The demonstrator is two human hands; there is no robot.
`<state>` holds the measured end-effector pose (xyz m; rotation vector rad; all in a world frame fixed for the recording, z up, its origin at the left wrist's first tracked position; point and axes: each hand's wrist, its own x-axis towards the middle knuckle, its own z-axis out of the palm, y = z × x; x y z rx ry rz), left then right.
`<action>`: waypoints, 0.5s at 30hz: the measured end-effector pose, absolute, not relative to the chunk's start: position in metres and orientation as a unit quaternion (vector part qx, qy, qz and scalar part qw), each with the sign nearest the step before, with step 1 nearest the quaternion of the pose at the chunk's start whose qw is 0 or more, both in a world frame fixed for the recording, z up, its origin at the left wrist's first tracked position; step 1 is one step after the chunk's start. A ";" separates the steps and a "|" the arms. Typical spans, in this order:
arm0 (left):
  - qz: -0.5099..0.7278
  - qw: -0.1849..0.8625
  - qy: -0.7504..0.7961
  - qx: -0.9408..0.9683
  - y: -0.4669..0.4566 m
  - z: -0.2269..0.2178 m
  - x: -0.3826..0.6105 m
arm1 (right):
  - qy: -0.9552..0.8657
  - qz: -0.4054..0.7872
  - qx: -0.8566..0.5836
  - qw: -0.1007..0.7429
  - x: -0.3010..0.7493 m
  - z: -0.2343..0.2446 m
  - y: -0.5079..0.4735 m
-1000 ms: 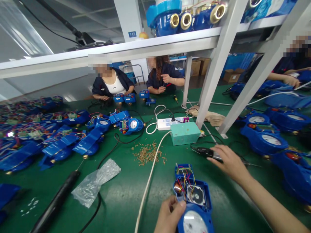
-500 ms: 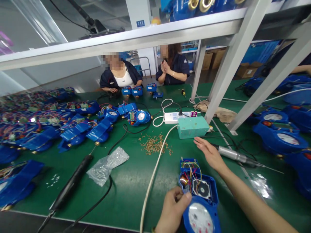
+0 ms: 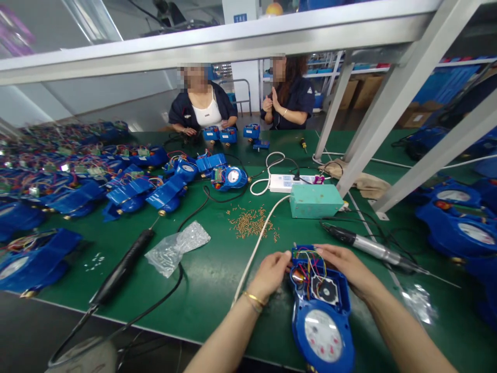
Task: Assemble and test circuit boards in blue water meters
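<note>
A blue water meter lies on the green table in front of me, its round white dial toward me and its wired compartment uncovered. Colored wires run from that compartment to a small blue cover at its far end, with electronics inside. The fingers of my left hand are closed on the cover's left edge. My right hand grips the same cover from the right, its fingertips at the upper right corner. Some of the fingers on both hands are hidden.
Loose brass-colored screws are piled beyond the meter, near a teal box and a white power strip. Electric screwdrivers lie right and left. A plastic bag lies left. More meters crowd both sides. Two people sit opposite.
My left hand has moved from the meter's body up to the small cover. My right hand has come down from beside the teal box onto the cover's right side.
</note>
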<state>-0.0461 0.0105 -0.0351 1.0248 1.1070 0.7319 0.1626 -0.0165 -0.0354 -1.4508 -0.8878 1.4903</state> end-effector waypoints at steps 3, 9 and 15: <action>0.345 0.692 0.459 0.437 0.026 -0.029 -0.030 | -0.362 0.584 -0.577 0.443 0.165 -0.028 -0.017; 0.402 0.694 0.422 0.422 0.017 -0.014 -0.024 | -0.435 0.549 -0.531 0.477 0.164 -0.011 -0.030; 0.496 0.444 0.443 0.600 0.014 0.006 -0.032 | -0.460 0.496 -0.564 0.472 0.157 -0.017 -0.036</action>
